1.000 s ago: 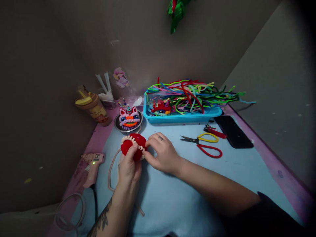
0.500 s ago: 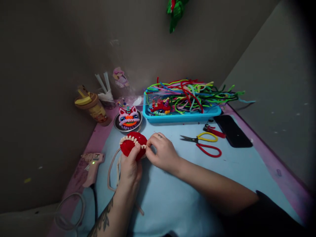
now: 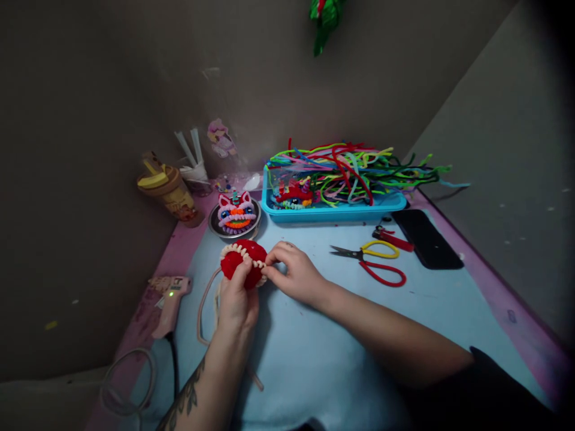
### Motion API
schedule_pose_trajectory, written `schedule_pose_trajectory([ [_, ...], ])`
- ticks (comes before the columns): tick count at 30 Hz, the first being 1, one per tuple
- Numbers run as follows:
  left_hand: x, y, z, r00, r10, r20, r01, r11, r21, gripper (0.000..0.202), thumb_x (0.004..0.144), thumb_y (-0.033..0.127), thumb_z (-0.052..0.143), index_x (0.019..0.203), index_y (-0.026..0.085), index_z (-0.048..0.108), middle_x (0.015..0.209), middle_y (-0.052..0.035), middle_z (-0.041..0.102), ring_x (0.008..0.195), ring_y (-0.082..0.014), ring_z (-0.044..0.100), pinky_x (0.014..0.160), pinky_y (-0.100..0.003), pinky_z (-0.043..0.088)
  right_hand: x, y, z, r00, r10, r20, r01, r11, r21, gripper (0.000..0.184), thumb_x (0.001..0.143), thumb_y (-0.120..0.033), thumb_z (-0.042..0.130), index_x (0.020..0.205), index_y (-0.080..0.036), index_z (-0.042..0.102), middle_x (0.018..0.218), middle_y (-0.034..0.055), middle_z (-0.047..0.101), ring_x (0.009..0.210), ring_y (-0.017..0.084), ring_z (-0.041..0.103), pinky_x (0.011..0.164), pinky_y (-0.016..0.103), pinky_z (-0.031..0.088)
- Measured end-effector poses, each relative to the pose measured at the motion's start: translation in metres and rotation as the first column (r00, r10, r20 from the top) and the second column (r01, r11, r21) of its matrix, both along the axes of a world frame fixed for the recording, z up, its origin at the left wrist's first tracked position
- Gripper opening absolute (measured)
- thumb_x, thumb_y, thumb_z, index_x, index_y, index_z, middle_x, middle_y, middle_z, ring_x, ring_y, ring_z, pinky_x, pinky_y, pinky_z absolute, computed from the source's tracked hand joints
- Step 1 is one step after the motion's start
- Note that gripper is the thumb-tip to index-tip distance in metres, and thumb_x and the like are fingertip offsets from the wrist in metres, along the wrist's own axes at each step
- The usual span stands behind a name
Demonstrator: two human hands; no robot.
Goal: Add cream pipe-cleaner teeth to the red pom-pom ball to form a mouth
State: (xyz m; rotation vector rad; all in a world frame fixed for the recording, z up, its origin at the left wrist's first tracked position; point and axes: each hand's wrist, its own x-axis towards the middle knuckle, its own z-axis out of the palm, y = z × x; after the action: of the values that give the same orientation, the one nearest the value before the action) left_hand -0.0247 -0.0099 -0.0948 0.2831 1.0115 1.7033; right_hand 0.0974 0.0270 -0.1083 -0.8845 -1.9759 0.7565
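My left hand [image 3: 239, 294] is wrapped round a red pipe-cleaner piece [image 3: 233, 261], thumb pressed on its front. A coiled cream pipe cleaner [image 3: 239, 250] runs in a wavy band over the red surface. With thumb and forefinger, my right hand [image 3: 291, 272] pinches the band's right end, at the piece's right edge. Loose pale strands [image 3: 200, 311] hang below on the left. Just behind the piece, a lion-head figure [image 3: 236, 214] in pink, purple and orange sits in a metal bowl [image 3: 215, 232].
A blue tray [image 3: 332, 214] at the back holds many coloured pipe cleaners [image 3: 354, 161] and a red figure [image 3: 294, 194]. Scissors [image 3: 359, 254], red-handled clippers [image 3: 398, 240] and a phone [image 3: 426, 239] lie right. A pink glue gun [image 3: 173, 305] and a drink cup [image 3: 173, 194] stand left.
My right thumb and forefinger have shifted slightly along the cream strand at the red piece's edge. The whole view has moved a little; my left hand keeps its hold.
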Motion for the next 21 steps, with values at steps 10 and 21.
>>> schedule_pose_trajectory([
  [10,0.0022,-0.0010,0.0009,0.999,-0.029,-0.033,0.030,0.999,0.029,0.034,0.057,0.023,0.084,0.086,0.021,0.066,0.086,0.0021,0.068,0.079,-0.0123,0.065,0.074,-0.021,0.051,-0.0014,-0.0039,-0.0011,0.997,-0.062,0.044,0.049,0.968,0.247,0.013,0.083,-0.012,0.052,0.074,-0.021,0.052,0.073,0.0035,0.058,0.077,0.020,0.053,0.076,0.034,0.044],
  [21,-0.0025,0.0009,-0.0019,0.999,-0.040,0.016,0.040,0.999,-0.008,0.036,0.059,0.023,0.083,0.091,0.023,0.067,0.087,0.0035,0.070,0.075,-0.0112,0.066,0.070,-0.020,0.051,0.0043,0.0050,-0.0037,0.998,0.038,-0.043,-0.036,0.998,0.042,0.008,0.085,-0.018,0.061,0.080,-0.020,0.056,0.078,0.0011,0.060,0.077,0.017,0.056,0.071,0.030,0.046],
])
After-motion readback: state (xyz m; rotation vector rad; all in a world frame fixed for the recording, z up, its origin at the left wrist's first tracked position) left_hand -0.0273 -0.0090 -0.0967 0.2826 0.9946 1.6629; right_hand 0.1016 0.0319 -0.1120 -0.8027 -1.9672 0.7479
